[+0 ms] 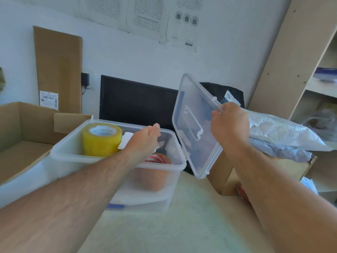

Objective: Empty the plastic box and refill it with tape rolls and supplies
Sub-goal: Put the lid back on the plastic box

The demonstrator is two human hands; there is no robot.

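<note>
Left hand point(143, 141) is reaching down into the plastic box point(73, 154), thumb up near the far rim. Its fingers are hidden behind the back of the hand, so I can't tell if it's gripping anything. Right hand point(230, 123) is clamped on the long edge of the clear lid point(191, 128), thumb and fingers curled round it. The lid is off the box, held tilted steeply just beside the box's right end, low corner near the rim. The box is translucent and sits on a pale table point(182, 225), centre-left, close to the person. Inside: yellow tape roll point(101, 141) upright at the left end, brown tape roll point(159, 158) with red-white print lower down on the right, and a white card point(125, 141) between them, partly under the left wrist. Left of the box is an open cardboard box point(21, 134), flaps up. Behind that, a flat cardboard sheet point(58, 70) leans on the white wall point(127, 57), with a shipping label point(48, 98) at its foot. A black monitor point(136, 101) stands against the wall right behind the plastic box, with a wall socket point(86, 78) and a black adapter to its left. Printed papers point(145, 15) are stuck high on the wall. On the right, a carton point(224, 178) on the table carries stacked plastic bags point(279, 130), with a black bag point(218, 88) behind. A light wooden shelving unit point(300, 52) is at far right; its contents are blurred.
</note>
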